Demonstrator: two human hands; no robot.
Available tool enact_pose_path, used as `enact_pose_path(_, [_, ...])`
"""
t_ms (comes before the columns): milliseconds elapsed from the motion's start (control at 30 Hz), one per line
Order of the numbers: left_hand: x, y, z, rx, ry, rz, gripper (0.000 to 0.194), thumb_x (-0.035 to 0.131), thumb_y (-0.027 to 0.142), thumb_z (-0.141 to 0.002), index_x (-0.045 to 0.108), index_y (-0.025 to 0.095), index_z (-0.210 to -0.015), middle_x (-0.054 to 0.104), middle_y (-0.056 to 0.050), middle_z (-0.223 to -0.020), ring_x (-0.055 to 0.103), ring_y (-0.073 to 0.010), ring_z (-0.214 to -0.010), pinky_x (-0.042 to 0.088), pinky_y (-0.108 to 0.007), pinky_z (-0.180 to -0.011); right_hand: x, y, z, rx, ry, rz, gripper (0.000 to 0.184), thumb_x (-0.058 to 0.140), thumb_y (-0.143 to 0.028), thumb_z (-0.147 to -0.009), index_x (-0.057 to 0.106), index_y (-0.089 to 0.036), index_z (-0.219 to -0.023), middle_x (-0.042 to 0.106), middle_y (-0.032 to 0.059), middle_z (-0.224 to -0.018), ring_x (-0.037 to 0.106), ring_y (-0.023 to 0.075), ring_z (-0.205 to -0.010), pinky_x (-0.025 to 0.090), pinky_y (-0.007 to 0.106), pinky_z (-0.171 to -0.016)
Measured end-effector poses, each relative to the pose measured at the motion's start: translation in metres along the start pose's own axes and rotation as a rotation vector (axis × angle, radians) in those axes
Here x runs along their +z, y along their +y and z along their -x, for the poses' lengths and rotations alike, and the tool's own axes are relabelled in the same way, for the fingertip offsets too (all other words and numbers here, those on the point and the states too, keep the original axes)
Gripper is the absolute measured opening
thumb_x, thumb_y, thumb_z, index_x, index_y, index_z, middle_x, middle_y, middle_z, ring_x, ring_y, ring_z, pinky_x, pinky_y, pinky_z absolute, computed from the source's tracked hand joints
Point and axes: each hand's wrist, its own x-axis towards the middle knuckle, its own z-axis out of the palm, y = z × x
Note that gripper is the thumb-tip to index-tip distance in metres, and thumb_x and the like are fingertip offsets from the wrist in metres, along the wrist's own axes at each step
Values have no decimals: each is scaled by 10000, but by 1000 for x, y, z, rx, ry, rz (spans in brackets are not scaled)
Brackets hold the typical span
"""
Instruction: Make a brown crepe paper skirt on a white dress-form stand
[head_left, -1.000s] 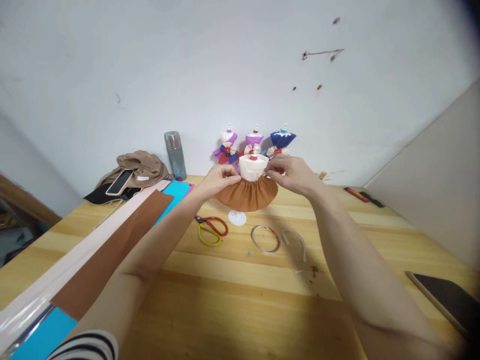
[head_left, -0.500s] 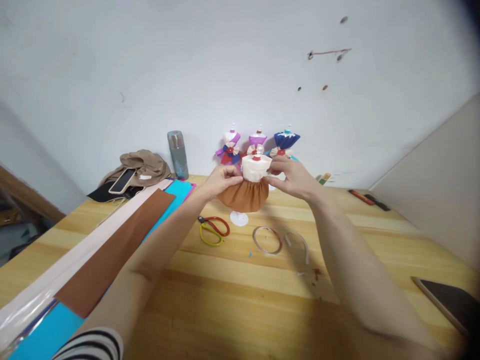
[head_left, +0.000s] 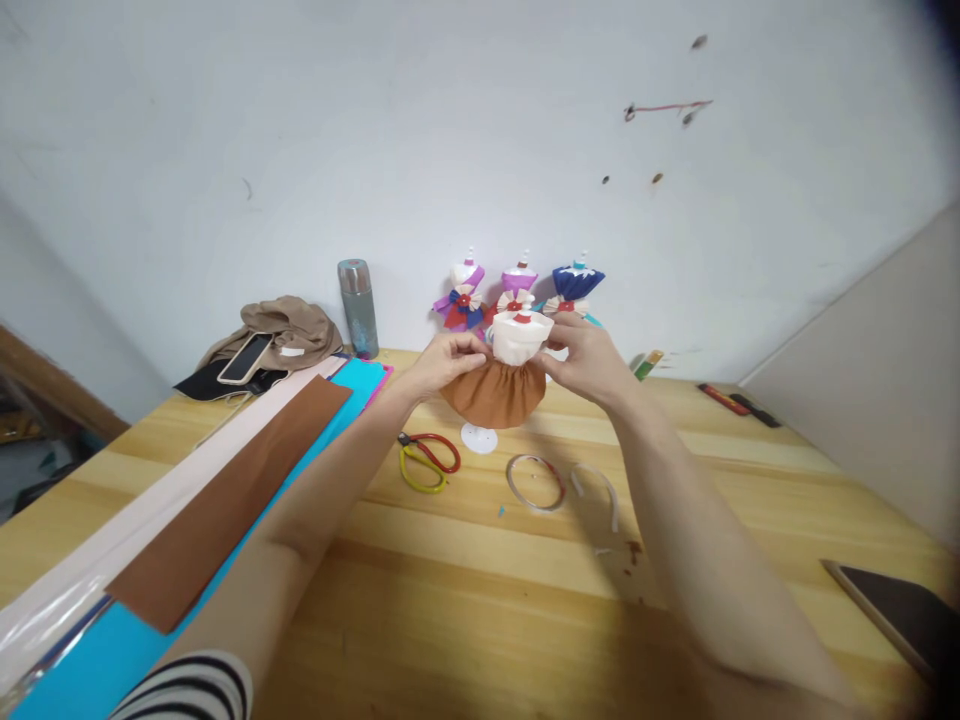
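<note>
A small mannequin stand [head_left: 523, 318] wears a cream crepe-paper bodice [head_left: 517, 342] and a gathered brown crepe-paper skirt [head_left: 495, 394]. Its white round base [head_left: 478, 438] shows below the hem. My left hand [head_left: 454, 362] is closed, thumb and fingers pinching the skirt at the left of the waist. On the other side, my right hand [head_left: 589, 358] grips the dress where bodice and skirt meet, its fingertips partly hidden behind the bodice. The mannequin leans slightly to the right.
Behind stand dressed mannequins in purple [head_left: 466, 290] and navy [head_left: 576, 285]. Nearer lie scissors [head_left: 429, 462], a coil of cord [head_left: 535, 483] and scraps. Crepe-paper sheets [head_left: 232, 500], a flask [head_left: 358, 310] and a phone [head_left: 246, 358] are at left; a dark tablet-like device [head_left: 896, 610] lies right.
The bodice and upper mannequin have tipped slightly to the right, and the skirt has shifted a little with them. Both hands keep hold at the waist.
</note>
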Motion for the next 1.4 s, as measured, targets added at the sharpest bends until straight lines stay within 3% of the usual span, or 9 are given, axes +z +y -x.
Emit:
enact_pose_path(233, [2, -3, -3, 20, 17, 60, 207, 744, 323, -673, 661, 143, -730, 652, -7, -771, 582, -142, -768, 451, -278, -790, 11, 1, -2, 14, 110, 13, 217, 550, -279, -843, 728, -196, -936, 671, 136, -959, 634, 284, -920, 517, 413, -822])
enact_pose_path(667, [6, 1, -12, 5, 37, 2, 32, 657, 151, -701, 677, 138, -722, 667, 1, -745, 604, -149, -766, 471, -281, -817, 17, 5, 1, -29, 133, 21, 222, 579, -284, -822, 725, -206, -970, 694, 120, -975, 653, 277, -903, 526, 396, -805])
enact_pose_path(900, [10, 3, -13, 19, 53, -27, 104, 615, 58, -705, 678, 133, -739, 676, 1, -756, 620, -155, -775, 474, -291, -825, 17, 1, 3, -19, 143, 45, 198, 571, -293, -830, 704, -204, -947, 701, 130, -982, 669, 303, -956, 530, 404, -811])
enact_pose_path(1233, [11, 3, -13, 35, 40, -81, 179, 598, 66, -685, 715, 121, -809, 745, -41, -847, 672, -190, -865, 508, -326, -875, 22, 2, 6, 10, 156, 82, 218, 573, -236, -806, 710, -196, -971, 703, 130, -1015, 674, 283, -908, 547, 393, -783])
enact_pose_path(1400, [13, 2, -14, 31, 43, -2, 233, 615, 64, -660, 709, 100, -870, 762, -81, -915, 699, -214, -918, 520, -358, -913, 27, 6, 6, -19, 210, 62, 198, 583, -238, -781, 713, -197, -925, 706, 121, -984, 677, 276, -858, 560, 399, -749])
